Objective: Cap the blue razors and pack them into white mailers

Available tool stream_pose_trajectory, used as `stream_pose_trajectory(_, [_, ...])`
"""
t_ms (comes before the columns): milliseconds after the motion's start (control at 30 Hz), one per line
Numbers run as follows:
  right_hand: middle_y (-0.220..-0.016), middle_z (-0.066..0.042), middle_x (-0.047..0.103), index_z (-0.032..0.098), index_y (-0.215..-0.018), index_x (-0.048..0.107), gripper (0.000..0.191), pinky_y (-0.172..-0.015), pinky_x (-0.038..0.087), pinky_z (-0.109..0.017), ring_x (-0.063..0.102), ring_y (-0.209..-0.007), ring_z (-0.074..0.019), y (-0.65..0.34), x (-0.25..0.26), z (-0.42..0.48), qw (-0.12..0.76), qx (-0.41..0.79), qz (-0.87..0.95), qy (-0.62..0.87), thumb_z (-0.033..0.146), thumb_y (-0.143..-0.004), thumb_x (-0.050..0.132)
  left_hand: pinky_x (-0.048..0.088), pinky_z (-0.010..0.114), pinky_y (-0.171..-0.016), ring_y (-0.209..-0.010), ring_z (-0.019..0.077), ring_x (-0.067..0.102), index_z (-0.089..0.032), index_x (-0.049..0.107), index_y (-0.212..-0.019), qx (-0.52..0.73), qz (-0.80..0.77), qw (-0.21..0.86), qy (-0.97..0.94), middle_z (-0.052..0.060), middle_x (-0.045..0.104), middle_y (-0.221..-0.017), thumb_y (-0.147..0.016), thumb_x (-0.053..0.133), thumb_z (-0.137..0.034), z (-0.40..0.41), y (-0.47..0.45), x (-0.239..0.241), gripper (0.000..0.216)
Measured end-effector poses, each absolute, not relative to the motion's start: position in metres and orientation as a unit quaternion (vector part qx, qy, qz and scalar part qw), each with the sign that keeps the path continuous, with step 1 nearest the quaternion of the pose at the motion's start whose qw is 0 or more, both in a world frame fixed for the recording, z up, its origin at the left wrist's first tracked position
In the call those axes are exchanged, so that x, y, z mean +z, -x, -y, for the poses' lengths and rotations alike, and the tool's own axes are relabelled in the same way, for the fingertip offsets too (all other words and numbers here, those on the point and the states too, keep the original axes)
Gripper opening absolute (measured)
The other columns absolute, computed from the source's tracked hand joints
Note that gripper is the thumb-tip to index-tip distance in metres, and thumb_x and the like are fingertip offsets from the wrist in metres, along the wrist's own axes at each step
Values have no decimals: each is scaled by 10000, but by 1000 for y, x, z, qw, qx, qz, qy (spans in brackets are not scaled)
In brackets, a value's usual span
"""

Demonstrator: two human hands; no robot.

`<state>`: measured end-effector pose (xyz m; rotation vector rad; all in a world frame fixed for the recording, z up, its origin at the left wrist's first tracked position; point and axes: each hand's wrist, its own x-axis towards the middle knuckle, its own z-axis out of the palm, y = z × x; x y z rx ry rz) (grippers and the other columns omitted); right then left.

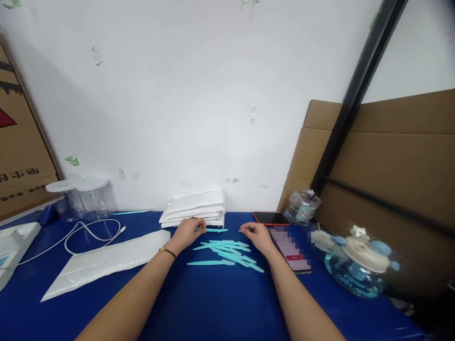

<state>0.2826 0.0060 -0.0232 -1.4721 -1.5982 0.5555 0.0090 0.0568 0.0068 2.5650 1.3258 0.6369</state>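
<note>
My left hand (192,230) is closed on one end of a slim turquoise eyebrow razor (217,230), which points to the right, just above the table. To the right of it, my right hand (258,234) pinches a small clear piece (241,230) between thumb and fingertips, perhaps a blade cover; it is too small to be sure. Between and below both hands lies a loose pile of turquoise eyebrow razors (231,251), several of them crossing each other. One more razor (209,263) lies at the pile's lower left.
White padded envelopes (194,206) are stacked against the wall, and another envelope (113,258) lies left. A white cable (93,232) and lidded clear jars (94,199) stand farther left. Phones (272,218) (293,253), a wrapped cup (304,206) and a clear bottle (357,265) are right.
</note>
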Motion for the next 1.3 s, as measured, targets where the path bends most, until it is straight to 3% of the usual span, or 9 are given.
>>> stream_pose_trajectory(200, [-983,-20,650,300,-825,713,158,-831,347,-378,531,-970,-230,-281,-19,0,326,75,700,631,361,-768,578,381,257,-738,-870,178,565,-232,617,-924,213,-464,60,-858,17,643,-889,-780,560,-290,-54,1,-2,165])
stream_pose_trajectory(400, [-1063,-27,593,265,-791,675,127,-856,276,-383,455,-1053,-232,-244,-14,9,269,93,768,574,370,-759,610,375,236,-696,-801,155,563,-223,631,-827,171,-390,115,-897,-1,634,-821,-773,556,-422,-35,-11,2,220])
stream_pose_trajectory(500, [-1070,-20,587,253,-743,668,117,-852,267,-381,448,-1058,-232,-240,-12,9,277,111,766,569,354,-763,613,359,240,-677,-759,149,557,-220,635,-765,149,-391,111,-901,-12,629,-756,-779,556,-364,-34,-14,2,165])
stream_pose_trajectory(733, [-1019,-29,623,246,-674,685,167,-863,260,-416,476,-1022,-243,-268,-6,3,330,76,718,608,335,-779,590,345,292,-742,-873,197,538,-224,644,-785,197,-449,50,-870,17,650,-856,-810,526,-354,-43,-6,10,178])
stream_pose_trajectory(933, [-971,-19,673,291,-987,664,245,-871,312,-379,555,-918,-211,-255,-1,9,370,133,738,548,405,-798,560,349,274,-735,-853,183,541,-228,646,-793,207,-431,77,-875,9,646,-842,-807,528,-379,-44,-4,10,193])
stream_pose_trajectory(1067, [-839,-14,692,256,-828,709,178,-810,367,-315,582,-839,-187,-251,-6,6,373,147,756,517,344,-806,555,347,277,-747,-864,178,539,-231,649,-788,206,-425,77,-878,-1,649,-846,-798,544,-375,-43,-6,10,179])
stream_pose_trajectory(1167, [-827,-34,687,221,-817,708,180,-704,404,-281,592,-785,-186,-271,-11,0,399,137,711,562,304,-793,549,354,283,-721,-855,190,535,-230,649,-776,194,-468,57,-860,6,652,-825,-801,527,-348,-46,0,8,171])
stream_pose_trajectory(1300, [-829,-24,675,240,-772,707,140,-752,366,-327,581,-825,-207,-292,-10,1,335,88,684,642,285,-760,575,365,305,-745,-887,219,531,-236,667,-800,174,-493,31,-852,23,658,-842,-790,541,-329,-52,8,1,157])
